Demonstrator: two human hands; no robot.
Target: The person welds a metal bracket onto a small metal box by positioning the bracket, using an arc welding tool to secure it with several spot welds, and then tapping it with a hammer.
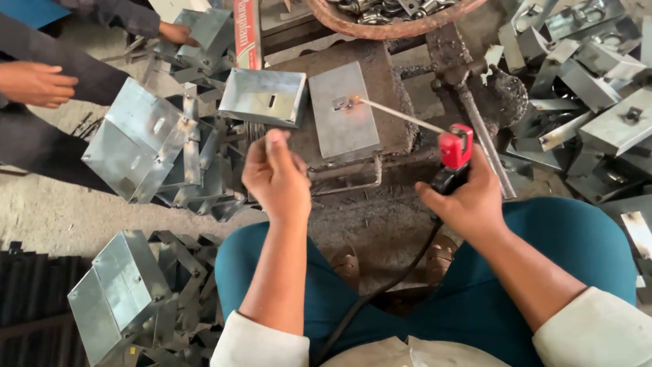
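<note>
My right hand (468, 200) grips a red and black electrode holder (454, 155) with a thin welding rod (401, 117) pointing up-left. The rod's tip touches a small metal tab (343, 102) on a grey sheet-metal box (343, 110) that lies on a dark rusty work block (390, 88). My left hand (277, 177) hovers just left of that block, fingers loosely curled, holding nothing; a second metal box (263, 96) sits tilted just above it. A black cable (380, 289) runs from the holder down between my knees.
Piles of galvanised boxes lie left (136, 139), lower left (115, 292) and right (598, 81). Another person's hands (37, 83) reach in at upper left, one holding a box (204, 30). A rusty round pan of small parts (390, 15) stands at the top.
</note>
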